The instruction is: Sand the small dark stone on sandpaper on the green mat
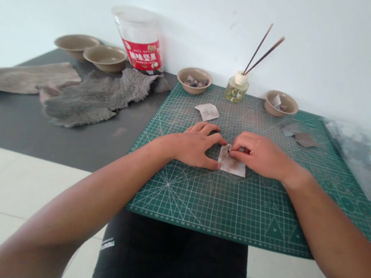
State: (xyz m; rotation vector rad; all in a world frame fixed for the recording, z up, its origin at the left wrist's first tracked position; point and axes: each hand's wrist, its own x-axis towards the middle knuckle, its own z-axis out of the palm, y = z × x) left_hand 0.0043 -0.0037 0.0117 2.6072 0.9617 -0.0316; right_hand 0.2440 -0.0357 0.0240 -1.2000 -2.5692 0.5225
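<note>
Step in hand, as I judge it: surface work on the brown-smudged sheet (233, 166), which lies on the green cutting mat (231, 203) between my hands. My left hand (200, 147) is spread, thumb and index finger at the sheet's left edge. My right hand (259, 155) is pinched closed over its upper part — I cannot tell on what. The next move calls for light fingertip pressure — left edge steadied.

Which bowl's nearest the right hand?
The rightmost bowl, holding a pale scrap. It alone stands right of the reed diffuser; the other three are farther left and farther from the right hand.
</note>
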